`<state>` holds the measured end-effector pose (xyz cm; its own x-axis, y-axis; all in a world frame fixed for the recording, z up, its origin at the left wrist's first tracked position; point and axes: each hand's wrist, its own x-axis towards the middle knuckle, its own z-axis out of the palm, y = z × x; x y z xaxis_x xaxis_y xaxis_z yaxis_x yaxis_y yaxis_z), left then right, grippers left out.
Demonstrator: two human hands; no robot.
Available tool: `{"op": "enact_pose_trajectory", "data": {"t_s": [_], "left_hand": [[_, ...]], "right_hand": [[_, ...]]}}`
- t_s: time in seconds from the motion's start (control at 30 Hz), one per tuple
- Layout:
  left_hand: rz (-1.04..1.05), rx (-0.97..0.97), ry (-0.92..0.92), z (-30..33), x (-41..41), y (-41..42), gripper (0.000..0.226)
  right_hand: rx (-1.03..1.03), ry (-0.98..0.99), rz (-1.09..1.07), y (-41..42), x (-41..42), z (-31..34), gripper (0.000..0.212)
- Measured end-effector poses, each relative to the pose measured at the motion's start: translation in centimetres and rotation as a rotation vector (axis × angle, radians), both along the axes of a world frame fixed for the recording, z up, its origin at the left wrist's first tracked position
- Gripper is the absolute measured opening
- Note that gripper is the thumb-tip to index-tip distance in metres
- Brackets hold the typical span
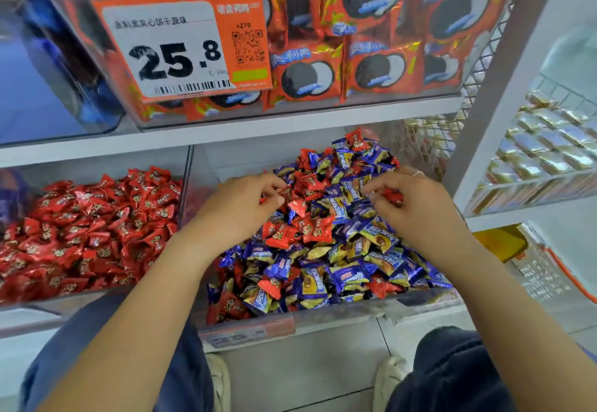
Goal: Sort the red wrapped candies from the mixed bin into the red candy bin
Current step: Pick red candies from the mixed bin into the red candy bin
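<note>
Red wrapped candies (292,234) lie scattered among blue ones in the mixed bin (326,318). Over that bin, the left hand (240,208) pinches one red candy, and the right hand (416,208) grips another. Left of it, the red candy bin (185,166) holds only red.

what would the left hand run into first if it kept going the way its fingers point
Most likely the red candies heaped at the middle of the mixed bin. The left hand points right and slightly away, fingertips already among them. Depth is hard to judge from this single view.
</note>
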<state>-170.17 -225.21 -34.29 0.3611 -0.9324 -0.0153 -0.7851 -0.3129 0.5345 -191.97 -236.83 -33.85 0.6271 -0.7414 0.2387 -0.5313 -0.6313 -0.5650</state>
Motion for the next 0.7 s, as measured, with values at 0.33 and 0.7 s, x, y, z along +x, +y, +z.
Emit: {"op": "enact_pose_trajectory", "data": {"t_s": [0.33,0.7], "left_hand": [[-0.118,0.242,-0.177,-1.6,-2.5,0.4,0.093],[0.128,0.050,-0.131,0.0,-0.7,0.9,0.018]], "right_hand": [[-0.290,-0.051,0.140,1.1,2.4,-0.2,0.029],[-0.269,0.402,0.342,2.2,4.8,-1.8,0.042]]}}
